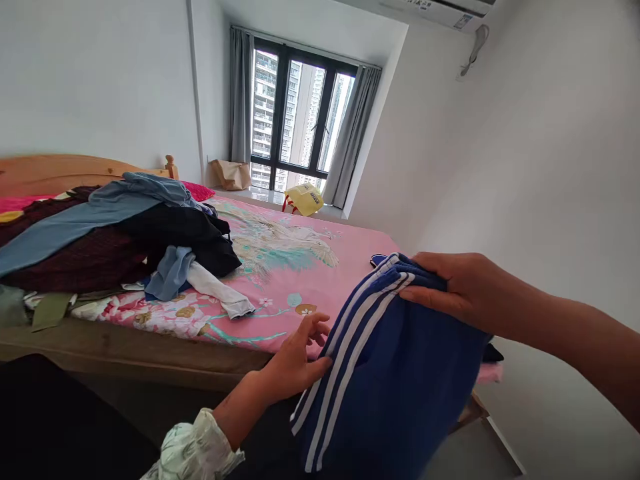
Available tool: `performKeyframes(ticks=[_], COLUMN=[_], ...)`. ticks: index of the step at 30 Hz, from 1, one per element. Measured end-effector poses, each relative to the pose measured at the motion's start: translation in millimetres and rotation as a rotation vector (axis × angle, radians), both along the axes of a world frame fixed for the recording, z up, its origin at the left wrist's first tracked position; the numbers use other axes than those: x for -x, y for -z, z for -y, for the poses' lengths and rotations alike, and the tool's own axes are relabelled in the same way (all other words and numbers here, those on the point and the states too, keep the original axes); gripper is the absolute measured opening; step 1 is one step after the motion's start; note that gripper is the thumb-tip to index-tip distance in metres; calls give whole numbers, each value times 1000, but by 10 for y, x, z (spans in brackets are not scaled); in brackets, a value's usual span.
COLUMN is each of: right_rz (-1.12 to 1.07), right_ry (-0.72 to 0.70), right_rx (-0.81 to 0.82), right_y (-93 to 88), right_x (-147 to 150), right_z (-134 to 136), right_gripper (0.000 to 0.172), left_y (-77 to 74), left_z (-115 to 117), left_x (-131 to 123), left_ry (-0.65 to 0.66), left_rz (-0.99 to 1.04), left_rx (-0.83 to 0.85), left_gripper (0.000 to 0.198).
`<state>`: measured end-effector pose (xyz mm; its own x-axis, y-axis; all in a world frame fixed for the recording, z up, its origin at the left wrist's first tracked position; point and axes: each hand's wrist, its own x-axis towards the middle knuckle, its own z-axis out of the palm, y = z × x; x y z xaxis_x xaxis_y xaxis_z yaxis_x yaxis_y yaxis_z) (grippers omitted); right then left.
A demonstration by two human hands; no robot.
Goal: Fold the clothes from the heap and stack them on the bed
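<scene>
Right hand [453, 283] pinches the top edge of a blue, white-striped fabric garment [400, 380], hanging beside the pink bird-printed bedsheet [355, 243]; left hand [303, 357] loosely spread at its striped side, no closed grip. Likely light, soft, floppy; best held by the folded upper edge.

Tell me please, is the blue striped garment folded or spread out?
Doubled up, not spread: the blue garment hangs from the right hand, its striped edges layered together.

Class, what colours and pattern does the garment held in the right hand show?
The held garment is blue with white stripes, seen in the head view.
</scene>
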<state>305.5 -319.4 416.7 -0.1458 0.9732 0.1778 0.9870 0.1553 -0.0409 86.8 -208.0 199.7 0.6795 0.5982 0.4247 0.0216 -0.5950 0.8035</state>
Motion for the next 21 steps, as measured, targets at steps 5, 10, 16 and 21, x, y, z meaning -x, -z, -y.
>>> performKeyframes(ticks=[5,10,16,21], right_rz=[47,30,41,88], right_ry=[26,58,45,78], right_rx=[-29,-75,-132,-232], right_y=[-120,-143,-105,-105], right_x=[-54,-71,6,-91], right_z=[114,244,278,276], right_gripper=[42,41,39,40], left_y=[535,639,748,801], left_z=[191,276,318,306], left_x=[63,-77,-312,-283], left_ry=[-56,-154,-301,-192], left_rz=[145,38,-29,-42], left_rx=[-66,-147,-155,-132], left_gripper=[13,51,67,19])
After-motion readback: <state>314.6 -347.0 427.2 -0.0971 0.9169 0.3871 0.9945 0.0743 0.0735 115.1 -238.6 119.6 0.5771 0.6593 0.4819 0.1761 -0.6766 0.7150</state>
